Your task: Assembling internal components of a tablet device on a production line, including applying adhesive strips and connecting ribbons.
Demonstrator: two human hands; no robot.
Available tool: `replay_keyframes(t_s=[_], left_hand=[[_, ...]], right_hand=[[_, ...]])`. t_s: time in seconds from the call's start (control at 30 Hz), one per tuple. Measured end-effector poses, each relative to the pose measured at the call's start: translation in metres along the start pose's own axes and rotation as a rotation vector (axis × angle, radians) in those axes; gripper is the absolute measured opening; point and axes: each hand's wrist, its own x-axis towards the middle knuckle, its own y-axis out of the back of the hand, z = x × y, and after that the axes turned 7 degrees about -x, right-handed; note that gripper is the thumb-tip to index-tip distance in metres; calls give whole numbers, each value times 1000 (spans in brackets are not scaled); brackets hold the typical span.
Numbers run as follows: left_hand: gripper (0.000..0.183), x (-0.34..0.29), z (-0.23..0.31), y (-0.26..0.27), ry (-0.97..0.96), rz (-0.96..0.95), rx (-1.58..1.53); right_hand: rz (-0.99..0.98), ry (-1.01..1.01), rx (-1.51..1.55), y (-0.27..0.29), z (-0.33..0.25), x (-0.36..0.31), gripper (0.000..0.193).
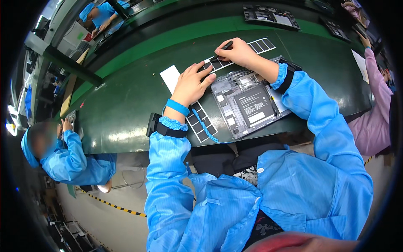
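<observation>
My right hand [238,52] pinches a slim black pen-shaped tool [227,45], its lower end at a white strip with black rectangles [261,45]. Whether it is a pen or tweezers I cannot make out. My left hand [191,85] lies palm down with fingers spread, its fingertips at the near end of that strip. Just in front of me sits an opened laptop base [228,110], its inner parts and black battery [252,105] exposed. A second strip of black rectangles [201,126] lies left of the laptop base, partly under a blue coiled cord [203,124] from my left wristband [178,106].
A white sheet [169,77] lies beside my left hand on the green table [126,105]. Another opened laptop base [270,18] rests at the far side. A metal post [73,65] rises at the left. People in work clothes are at the left, far left and right.
</observation>
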Motion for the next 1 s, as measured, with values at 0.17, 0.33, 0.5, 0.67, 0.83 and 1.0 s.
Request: replay_keyframes(t_s=[0.17, 0.33, 0.5, 0.67, 0.83, 1.0], left_hand=[[48, 3, 1, 0, 4, 14, -54], [47, 2, 5, 0, 53, 52, -104], [47, 9, 3, -2, 76, 6, -30], [36, 6, -11, -2, 46, 37, -63], [25, 18, 28, 11, 11, 289, -204], [26, 38, 111, 3, 464, -101, -718]], right_hand=[[8, 26, -83, 2, -6, -3, 23], [-19, 73, -74, 4, -16, -9, 23], [32, 75, 262, 20, -17, -11, 23], [-9, 31, 344, 83, -37, -42, 27], [-25, -160, 242, 137, -5, -89, 27], [-55, -127, 380, 127, 23, -100, 26]])
